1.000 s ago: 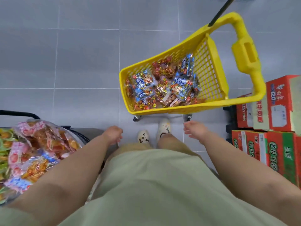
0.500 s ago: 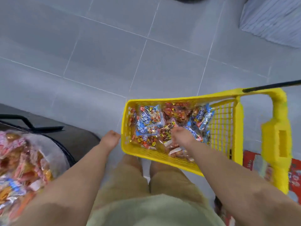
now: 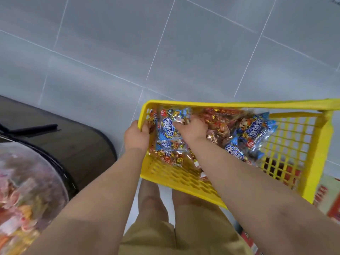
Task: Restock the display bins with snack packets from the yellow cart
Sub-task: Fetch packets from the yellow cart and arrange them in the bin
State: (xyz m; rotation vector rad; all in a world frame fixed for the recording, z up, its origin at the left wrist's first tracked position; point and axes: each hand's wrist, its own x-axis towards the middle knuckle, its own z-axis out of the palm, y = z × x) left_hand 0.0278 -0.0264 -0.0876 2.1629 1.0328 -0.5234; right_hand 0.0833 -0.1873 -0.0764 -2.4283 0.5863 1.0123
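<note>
— Two hands are at the yellow cart (image 3: 239, 103) now; half a second ago only the right one was in it.
— What is the left hand (image 3: 137, 135) doing?
— It has come across and hooks its fingers over the cart's left rim, steadying it. The right hand (image 3: 191, 128) has slid left and curls onto a blue packet (image 3: 168, 126) lying inside.
— So nothing has left the cart?
— Not yet. The display bin (image 3: 27, 190), blurred at lower left, waits; I judge the lift comes next.

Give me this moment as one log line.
stage: pick from yellow cart | left hand: over its left rim, grip unclear | right hand: grips blue snack packet inside cart
</note>
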